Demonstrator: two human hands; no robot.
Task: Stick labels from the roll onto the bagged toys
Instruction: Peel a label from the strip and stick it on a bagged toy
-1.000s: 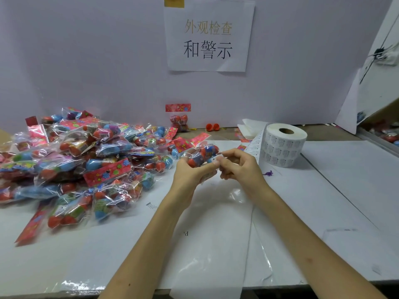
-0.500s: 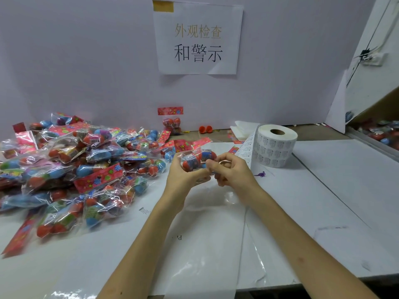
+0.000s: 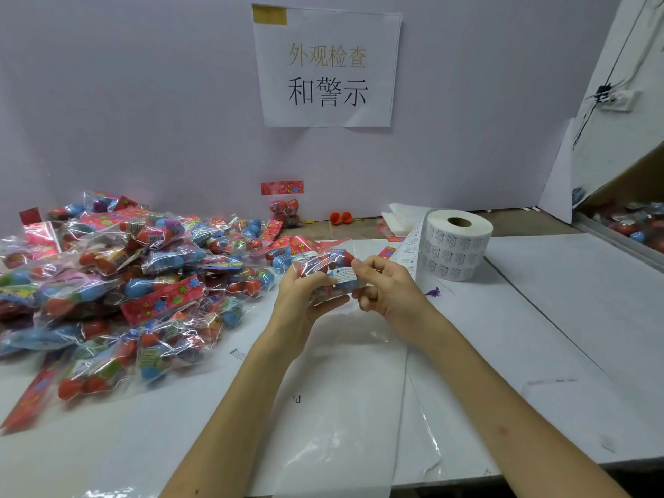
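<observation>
Both hands hold one clear bag of red and blue toy eggs (image 3: 325, 262) above the table's middle. My left hand (image 3: 305, 300) grips the bag from below and the left. My right hand (image 3: 384, 285) pinches its right end, thumb on a white printed label (image 3: 345, 272) that lies on the bag. The label roll (image 3: 455, 244) stands just right of my hands, its strip (image 3: 407, 254) hanging loose toward my right hand.
A big heap of bagged toys (image 3: 118, 282) covers the table's left. One bag (image 3: 285, 210) and orange egg halves (image 3: 340, 217) sit by the back wall. A small purple figure (image 3: 433, 292) lies near the roll. White paper and clear film (image 3: 359, 407) cover the table.
The white label now lies flat on the bag under my right thumb. Both hands have stayed close together on the bag; the view has shifted slightly.
</observation>
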